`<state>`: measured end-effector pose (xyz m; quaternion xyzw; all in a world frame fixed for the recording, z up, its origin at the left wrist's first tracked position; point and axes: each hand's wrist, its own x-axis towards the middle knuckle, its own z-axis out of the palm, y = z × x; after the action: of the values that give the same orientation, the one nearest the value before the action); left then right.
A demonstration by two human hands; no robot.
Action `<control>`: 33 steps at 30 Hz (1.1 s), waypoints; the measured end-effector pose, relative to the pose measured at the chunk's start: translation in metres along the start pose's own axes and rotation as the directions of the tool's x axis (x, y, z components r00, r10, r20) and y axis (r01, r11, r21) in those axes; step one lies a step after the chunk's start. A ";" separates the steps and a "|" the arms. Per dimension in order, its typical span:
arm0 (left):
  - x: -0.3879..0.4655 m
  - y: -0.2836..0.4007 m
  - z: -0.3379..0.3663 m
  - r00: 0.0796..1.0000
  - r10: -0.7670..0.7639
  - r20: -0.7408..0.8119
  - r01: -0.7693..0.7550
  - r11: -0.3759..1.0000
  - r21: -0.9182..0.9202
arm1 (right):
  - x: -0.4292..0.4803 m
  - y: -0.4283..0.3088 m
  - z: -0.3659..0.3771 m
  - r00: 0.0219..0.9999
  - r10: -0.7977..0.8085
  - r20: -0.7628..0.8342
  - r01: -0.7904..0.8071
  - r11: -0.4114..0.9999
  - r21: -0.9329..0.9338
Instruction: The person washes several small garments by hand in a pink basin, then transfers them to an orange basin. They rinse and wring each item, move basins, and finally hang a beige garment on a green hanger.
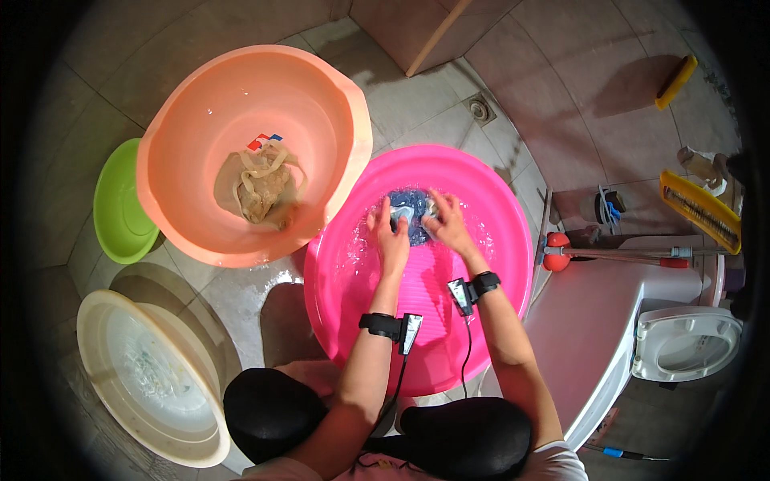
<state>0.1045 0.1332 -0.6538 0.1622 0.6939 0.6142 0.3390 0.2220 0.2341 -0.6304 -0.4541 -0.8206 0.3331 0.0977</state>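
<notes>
A round pink plastic basin (508,240) stands before me, with a ribbed washboard slope (421,294) moulded into its near half. In the water at its far half lies a wet blue cloth (410,198) with paler parts. My left hand (391,240) grips the cloth's left side, thumb and fingers around a pale portion. At the right side, my right hand (450,225) pinches another pale portion. Each wrist wears a black strap with a small cabled device. Water splashes around both hands.
Left of the pink basin, an orange basin (180,138) holds beige wet cloth (261,186) in water. Nearby are a green basin (117,204) and a cream basin (90,337) with water. A toilet seat (643,361), long-handled tools (619,254) and a yellow brush (701,210) stand right.
</notes>
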 end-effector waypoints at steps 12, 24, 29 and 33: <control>0.011 0.001 0.006 0.877 -0.420 0.235 0.472 0.659 -0.586 | -0.010 -0.072 0.004 0.971 0.199 0.131 -0.237 0.758 0.607; -0.010 0.022 0.024 0.713 -0.356 0.604 0.667 0.080 -0.741 | -0.023 -0.129 -0.027 0.915 -0.358 -0.185 0.367 0.930 0.013; -0.009 0.046 0.016 0.676 -0.333 0.658 0.661 -0.123 -0.741 | -0.025 -0.132 -0.028 0.853 -0.489 -0.182 0.475 0.872 -0.118; -0.006 0.054 0.011 0.648 -0.170 0.743 0.739 -0.097 -0.666 | -0.022 -0.139 -0.023 0.861 -0.431 -0.269 0.421 0.902 -0.098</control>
<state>0.1056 0.1483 -0.6005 -0.2303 0.0260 0.6832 0.6925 0.1509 0.1760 -0.5216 -0.3063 -0.8837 0.2196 0.2777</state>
